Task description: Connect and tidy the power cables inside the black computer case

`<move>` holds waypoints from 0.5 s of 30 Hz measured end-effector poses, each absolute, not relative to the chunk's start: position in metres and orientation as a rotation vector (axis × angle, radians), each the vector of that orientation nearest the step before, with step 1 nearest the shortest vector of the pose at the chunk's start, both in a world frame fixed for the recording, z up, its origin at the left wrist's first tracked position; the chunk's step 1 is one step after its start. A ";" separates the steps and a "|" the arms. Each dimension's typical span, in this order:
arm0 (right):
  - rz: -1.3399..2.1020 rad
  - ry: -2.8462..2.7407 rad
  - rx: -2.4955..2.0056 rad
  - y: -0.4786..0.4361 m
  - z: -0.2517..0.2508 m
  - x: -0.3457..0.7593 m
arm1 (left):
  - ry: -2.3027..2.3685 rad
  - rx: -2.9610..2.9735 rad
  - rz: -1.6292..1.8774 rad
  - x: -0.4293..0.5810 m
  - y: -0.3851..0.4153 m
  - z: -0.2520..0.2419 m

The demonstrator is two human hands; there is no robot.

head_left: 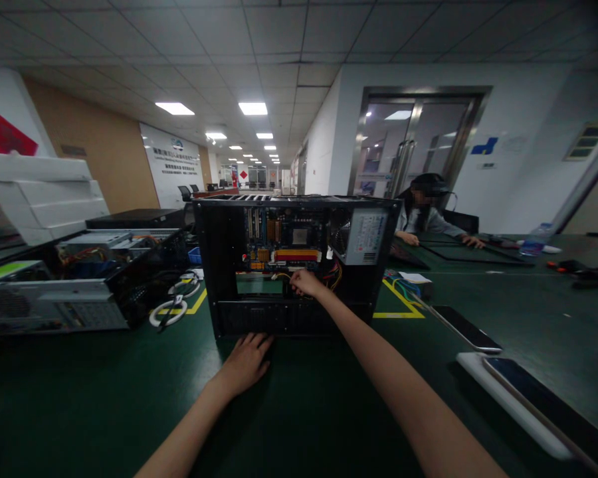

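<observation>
Two hands are working at an open case (218,265) that is standing mid-table, its open side facing near. The left hand (246,362) is lying flat on the green table (303,418), fingers spread loosely, fingertips touching the case's near bottom edge. The right hand (306,282) is reaching inside, below the motherboard (284,240) and just left of the cables (335,275); its fingers are curling in, but whether they are pinching anything cannot be told. A second case (80,285) is lying to the left, with a white cable coil (172,311) between the two. A phone (466,328) is lying near right. At the far right a co-worker (421,212) is sitting before glass doors (413,139). Ceiling lights (252,108) are shining down a long office.
</observation>
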State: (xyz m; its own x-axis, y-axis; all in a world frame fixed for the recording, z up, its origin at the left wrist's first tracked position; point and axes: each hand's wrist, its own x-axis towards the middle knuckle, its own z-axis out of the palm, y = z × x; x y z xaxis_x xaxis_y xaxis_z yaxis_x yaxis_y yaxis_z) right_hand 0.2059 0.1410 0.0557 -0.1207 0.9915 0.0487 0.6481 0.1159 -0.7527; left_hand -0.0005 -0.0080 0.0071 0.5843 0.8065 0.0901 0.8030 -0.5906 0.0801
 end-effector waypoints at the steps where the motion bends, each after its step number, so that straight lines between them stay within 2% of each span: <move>1: 0.787 -1.897 -1.597 0.140 0.055 0.205 | 1.406 2.764 0.183 -0.001 -0.008 0.007; 8: 0.616 -2.409 -1.721 0.143 0.052 0.201 | 1.402 2.752 0.170 0.000 -0.008 0.007; 15: 0.574 -2.556 -1.759 0.153 0.046 0.202 | 1.417 2.739 0.155 0.001 -0.008 0.009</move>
State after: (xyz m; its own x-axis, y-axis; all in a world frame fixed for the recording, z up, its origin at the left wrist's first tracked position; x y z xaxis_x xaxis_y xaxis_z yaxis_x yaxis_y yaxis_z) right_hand 0.2017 0.1529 0.0457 -0.3783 0.9005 -0.2145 0.9057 0.3122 -0.2868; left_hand 0.0006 -0.0084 0.0086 0.5737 0.8165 0.0643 0.8111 -0.5773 0.0941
